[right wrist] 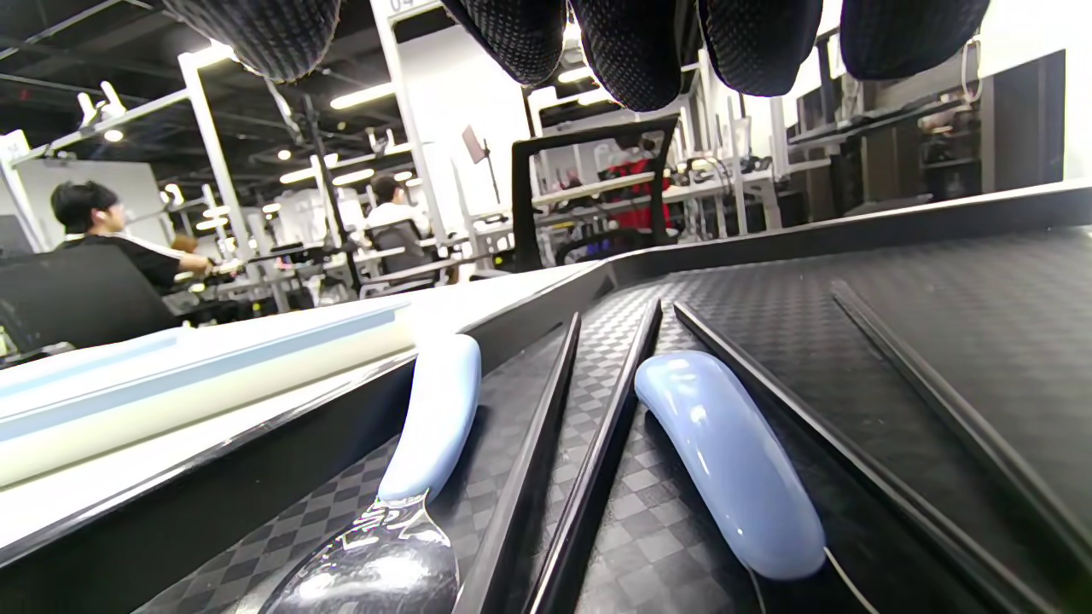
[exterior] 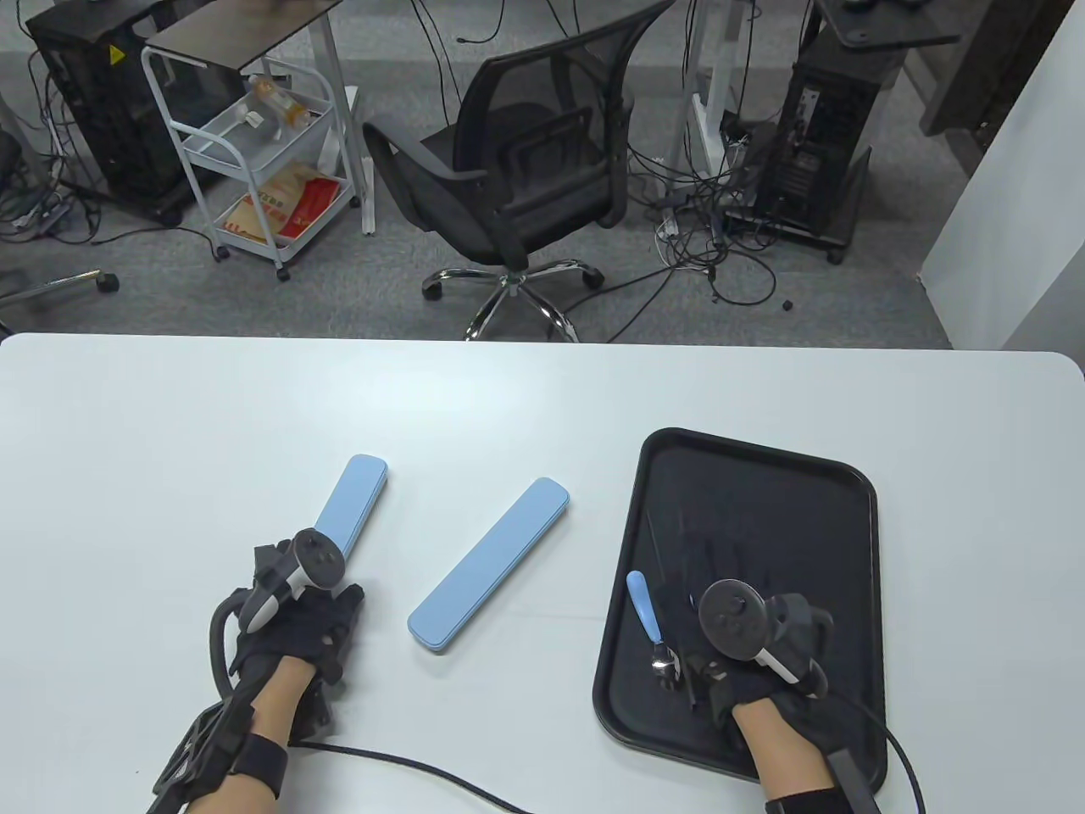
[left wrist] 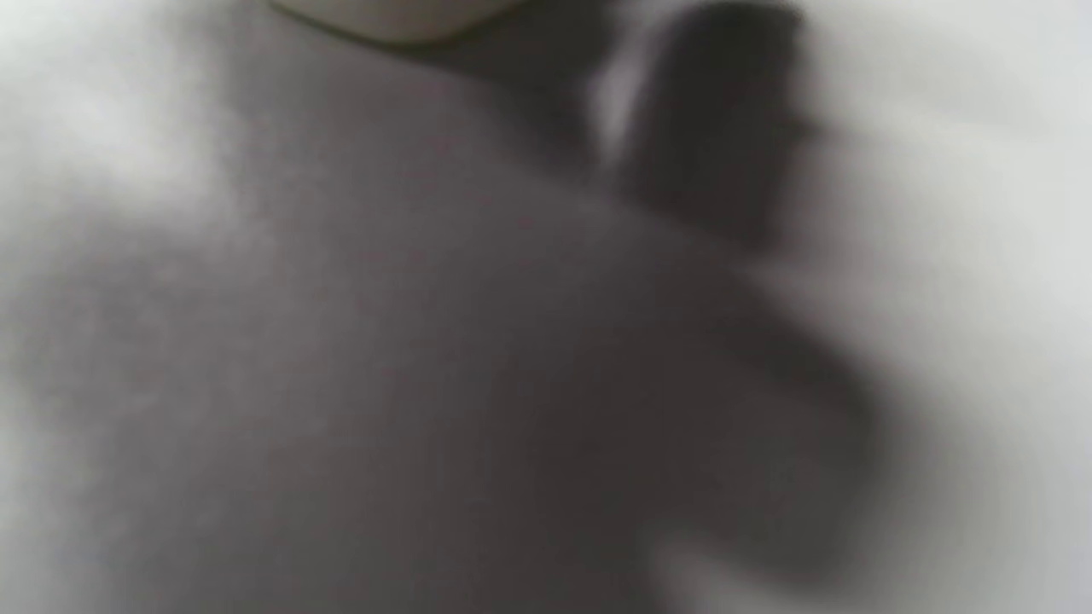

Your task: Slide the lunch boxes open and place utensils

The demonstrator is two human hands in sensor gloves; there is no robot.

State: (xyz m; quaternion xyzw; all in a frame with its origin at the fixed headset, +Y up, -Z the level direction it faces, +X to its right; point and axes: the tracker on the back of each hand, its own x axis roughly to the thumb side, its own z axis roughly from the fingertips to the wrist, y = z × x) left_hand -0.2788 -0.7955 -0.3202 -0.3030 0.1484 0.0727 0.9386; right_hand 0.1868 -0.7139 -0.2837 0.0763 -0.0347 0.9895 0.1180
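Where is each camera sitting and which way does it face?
Table view: high above, looking down at the white table, two blue lunch boxes, black tray; both gloved hands show.
Left wrist view: pressed close to something, all blur; nothing identifiable.
Right wrist view: low inside the tray, facing across it; fingers hang above.
Shared: table and right wrist views show the blue-handled spoon.

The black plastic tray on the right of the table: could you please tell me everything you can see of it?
The black rectangular plastic tray has rounded corners, a raised rim and a chequered textured floor. It lies flat on the white table, slightly skewed. Inside lie a blue-handled metal spoon, a second blue handle and black chopsticks. The right hand hovers over its near part, fingertips above the utensils.
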